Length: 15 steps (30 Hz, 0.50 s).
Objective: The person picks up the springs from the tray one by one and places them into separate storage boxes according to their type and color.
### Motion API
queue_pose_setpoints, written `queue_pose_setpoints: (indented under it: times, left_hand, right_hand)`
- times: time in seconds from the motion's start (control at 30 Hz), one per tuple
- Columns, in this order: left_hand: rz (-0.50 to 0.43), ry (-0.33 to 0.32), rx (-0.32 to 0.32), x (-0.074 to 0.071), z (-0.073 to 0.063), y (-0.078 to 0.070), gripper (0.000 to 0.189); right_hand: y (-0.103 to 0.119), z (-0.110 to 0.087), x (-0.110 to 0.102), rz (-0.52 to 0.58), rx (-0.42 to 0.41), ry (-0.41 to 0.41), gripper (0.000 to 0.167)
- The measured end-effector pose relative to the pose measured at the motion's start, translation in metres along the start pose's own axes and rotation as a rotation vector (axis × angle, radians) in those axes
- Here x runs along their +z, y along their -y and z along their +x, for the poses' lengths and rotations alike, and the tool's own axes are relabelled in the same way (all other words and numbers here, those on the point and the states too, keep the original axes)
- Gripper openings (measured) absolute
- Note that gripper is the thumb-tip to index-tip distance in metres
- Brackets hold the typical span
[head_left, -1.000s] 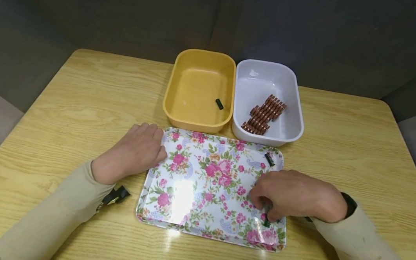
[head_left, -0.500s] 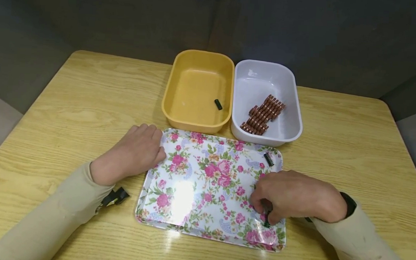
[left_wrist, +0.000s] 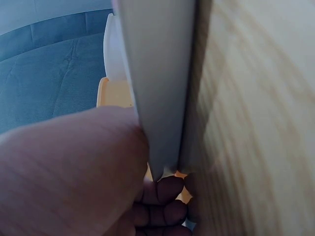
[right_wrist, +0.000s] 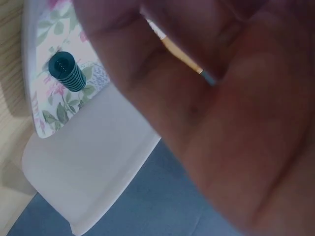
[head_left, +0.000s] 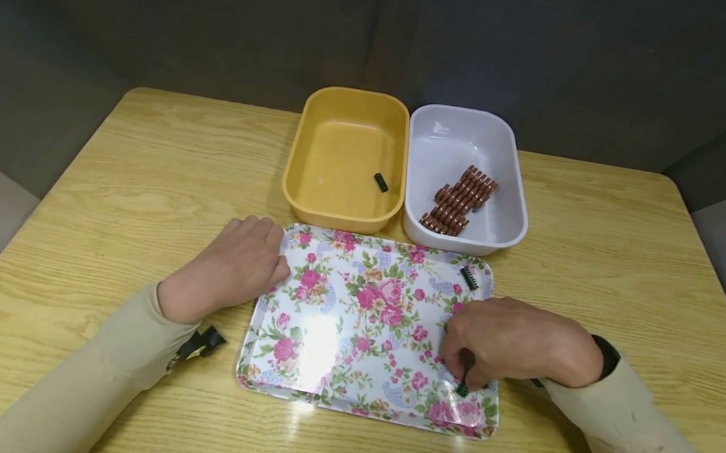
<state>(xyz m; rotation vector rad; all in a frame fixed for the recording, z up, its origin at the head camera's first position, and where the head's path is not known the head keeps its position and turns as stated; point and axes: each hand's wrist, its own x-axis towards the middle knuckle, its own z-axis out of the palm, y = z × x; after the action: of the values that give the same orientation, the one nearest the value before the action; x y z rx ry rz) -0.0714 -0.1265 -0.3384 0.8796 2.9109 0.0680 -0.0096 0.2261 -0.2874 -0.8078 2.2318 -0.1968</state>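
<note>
My left hand grips the left edge of a floral tray; in the left wrist view its fingers curl around the tray's rim. Low over the tray's right side, my right hand pinches a small dark green spring between thumb and fingers, which partly hide it. A second dark green spring lies near the tray's upper right corner. Its coils show clearly in the right wrist view, where the spring lies beyond the hand.
Behind the tray stand a yellow bin, with one dark green piece inside, and a white bin holding several brown ribbed pieces. A dark wall rises behind the wooden table.
My right thumb and fingers have drawn closer together around the green spring, which has shifted slightly left. My left hand stays at the tray edge.
</note>
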Motion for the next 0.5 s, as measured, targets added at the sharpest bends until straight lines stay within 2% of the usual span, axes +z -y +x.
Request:
queue_pose_setpoints:
  times: [0.37, 0.5]
  left_hand:
    - [-0.012, -0.006, -0.002, 0.0002, -0.0005, -0.0004, 0.021]
    - [-0.016, 0.004, -0.007, -0.0006, -0.0005, -0.0003, 0.022]
  right_hand:
    - [-0.0011, 0.0050, -0.0024, 0.061, -0.115, -0.023, 0.025]
    - [-0.0015, 0.0067, -0.0040, 0.069, -0.114, -0.024, 0.025]
